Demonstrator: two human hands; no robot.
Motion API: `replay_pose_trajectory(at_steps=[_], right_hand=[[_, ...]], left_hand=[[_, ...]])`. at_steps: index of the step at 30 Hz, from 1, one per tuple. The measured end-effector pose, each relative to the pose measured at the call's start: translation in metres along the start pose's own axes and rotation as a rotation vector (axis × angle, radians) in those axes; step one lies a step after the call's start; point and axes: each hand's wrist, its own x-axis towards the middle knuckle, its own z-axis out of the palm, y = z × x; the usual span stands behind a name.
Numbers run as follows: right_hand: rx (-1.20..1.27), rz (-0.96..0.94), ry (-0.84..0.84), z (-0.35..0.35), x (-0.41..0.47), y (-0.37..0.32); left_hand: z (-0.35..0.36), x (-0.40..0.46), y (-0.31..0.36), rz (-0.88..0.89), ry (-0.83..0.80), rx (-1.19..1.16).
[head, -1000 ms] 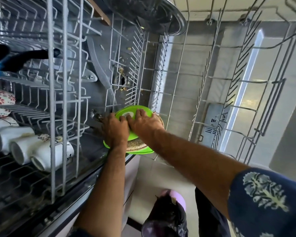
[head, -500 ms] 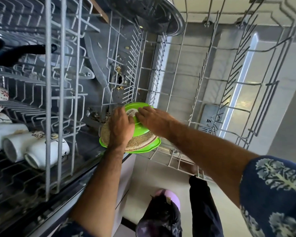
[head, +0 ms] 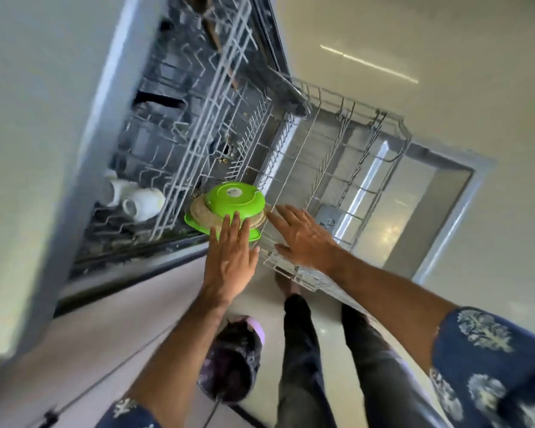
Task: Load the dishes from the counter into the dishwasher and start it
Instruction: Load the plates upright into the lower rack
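Note:
A stack of dishes sits in the pulled-out lower rack of the open dishwasher: an upturned green bowl on a brown speckled plate on a green plate. My left hand is flat with fingers apart, its fingertips over the near edge of the stack. My right hand is spread open just right of the stack, above the rack's near corner. Neither hand grips anything. White cups lie on their sides in the upper rack.
The dishwasher door lies open under the lower rack. A pale cabinet front fills the left. My legs and a dark and purple slipper stand on the glossy floor below.
Both hands have come off the stacked dishes and opened. The view has pulled back and up, so the whole dishwasher now shows.

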Motion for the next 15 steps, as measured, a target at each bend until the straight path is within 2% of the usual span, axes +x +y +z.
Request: replay_pose_trajectory(at_steps=[6,10,15], right_hand=[[-0.147,-0.127,-0.066,-0.079,-0.091,-0.088],[-0.275,-0.273,-0.079,-0.113,-0.133,-0.155],[-0.445,-0.510,-0.080,-0.110,-0.156,-0.254]], left_hand=[[-0.078,-0.140,0.029,-0.064,0.042,-0.030],[-0.107,-0.229,0.032,-0.233,0.160,-0.077],[-0.112,-0.326,0.010,-0.457,0.292,-0.160]])
